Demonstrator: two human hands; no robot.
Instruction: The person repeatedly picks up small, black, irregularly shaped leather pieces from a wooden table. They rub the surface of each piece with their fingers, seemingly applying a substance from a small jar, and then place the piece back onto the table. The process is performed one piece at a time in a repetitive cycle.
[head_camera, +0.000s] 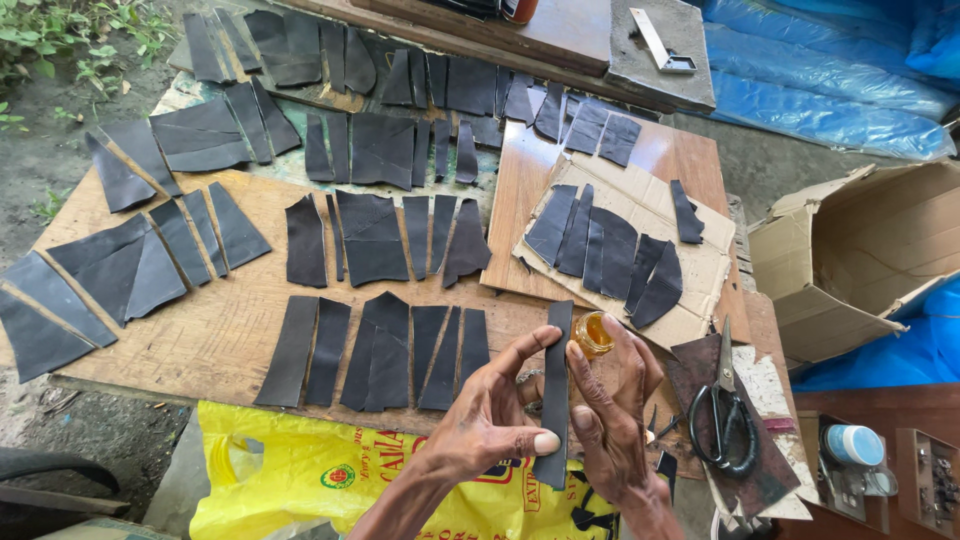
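My left hand (490, 415) pinches a long narrow strip of black leather (555, 375) and holds it upright, thumb near its lower end and forefinger near its top. My right hand (610, 410) is pressed against the strip's right side and cradles a small round jar of amber glue (594, 332) in its fingers. Several cut black leather pieces (375, 240) lie in rows on the wooden board (220, 330) in front of both hands.
Black scissors (725, 420) lie on a dark scrap at the right. More leather pieces rest on a cardboard sheet (700, 270). An open cardboard box (870, 260) stands at far right, a yellow plastic bag (300, 470) lies below the board, and a blue tarp (830, 80) lies behind.
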